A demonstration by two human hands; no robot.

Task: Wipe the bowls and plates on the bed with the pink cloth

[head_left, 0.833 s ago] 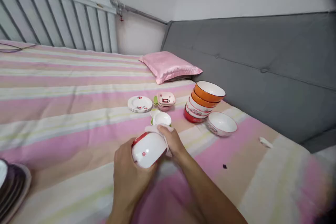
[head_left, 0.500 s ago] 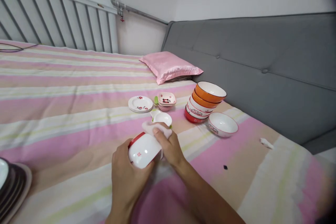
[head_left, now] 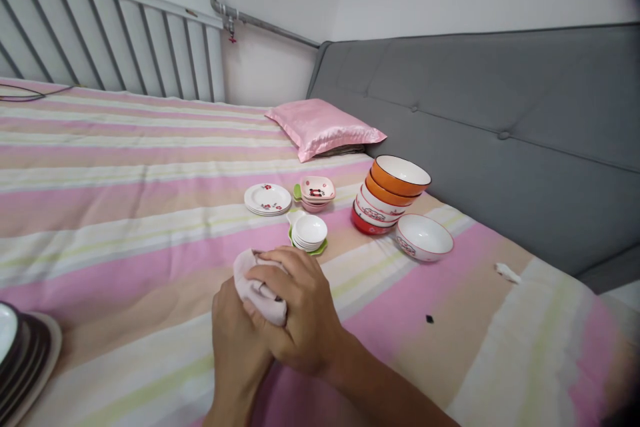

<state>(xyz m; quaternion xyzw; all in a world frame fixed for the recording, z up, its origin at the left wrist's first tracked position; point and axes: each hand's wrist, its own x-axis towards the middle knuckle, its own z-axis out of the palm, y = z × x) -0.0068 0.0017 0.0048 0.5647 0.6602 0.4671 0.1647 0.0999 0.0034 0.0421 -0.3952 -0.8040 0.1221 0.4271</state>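
My right hand (head_left: 300, 307) is closed round a pale pink cloth (head_left: 253, 287) and presses it down over my left hand (head_left: 237, 330). The left hand's fingers are curled beneath the cloth, around the small white and red bowl that showed in it a moment earlier. Cloth and right hand now cover nearly all of that bowl. Just beyond the hands stand a stack of small white dishes (head_left: 310, 230) with a green leaf-shaped edge below, square pink dishes (head_left: 320, 190) and flowered white plates (head_left: 267, 198).
To the right rises a stack of orange, white and red bowls (head_left: 395, 187), with a white bowl (head_left: 425, 238) beside it. Dark plates (head_left: 37, 360) are stacked at the lower left. A pink pillow (head_left: 325, 123) lies near the grey headboard (head_left: 475, 93). Striped bedding (head_left: 150, 213) spreads beneath everything.
My right hand has swung left with the cloth, from the bowl's right side to over its top, hiding the bowl. My left hand stays in nearly the same place.
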